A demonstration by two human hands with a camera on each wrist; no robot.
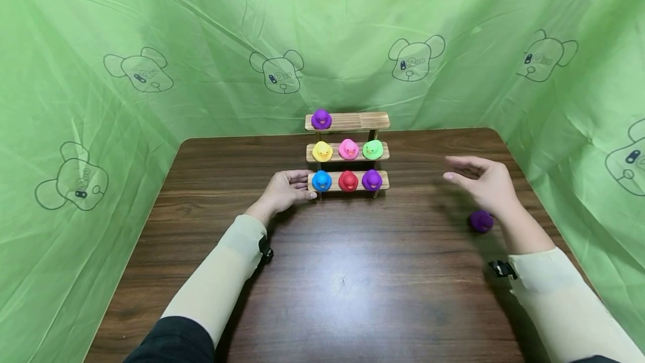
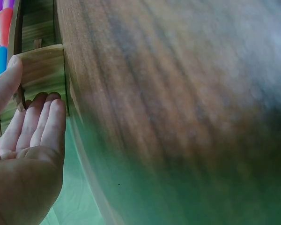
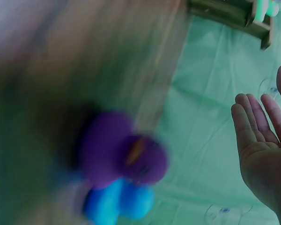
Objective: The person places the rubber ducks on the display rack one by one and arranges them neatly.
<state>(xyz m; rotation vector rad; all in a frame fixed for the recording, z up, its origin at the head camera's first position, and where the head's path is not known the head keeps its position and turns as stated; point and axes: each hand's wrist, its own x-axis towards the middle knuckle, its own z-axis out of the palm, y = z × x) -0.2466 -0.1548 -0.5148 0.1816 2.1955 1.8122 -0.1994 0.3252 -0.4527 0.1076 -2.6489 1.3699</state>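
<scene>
A three-tier wooden rack [image 1: 347, 122] stands at the table's far side. My left hand [image 1: 286, 190] holds its left end, thumb at the front and fingers along the side [image 2: 42, 122]. On the bottom tier sit a blue duck [image 1: 321, 181], a red duck [image 1: 348, 181] and a purple duck [image 1: 372, 180]. The middle tier bears a yellow duck [image 1: 322, 152], a pink duck [image 1: 349, 149] and a green duck [image 1: 373, 149]; another purple duck [image 1: 321, 119] tops the left. My right hand [image 1: 486, 184] hovers empty, fingers extended, near a loose purple duck [image 1: 481, 221].
In the right wrist view, a loose blue duck [image 3: 117, 201] lies beside the purple one; the head view does not show it. Green cloth [image 1: 342, 27] with mouse-like drawings hangs around the brown wooden table [image 1: 242, 307].
</scene>
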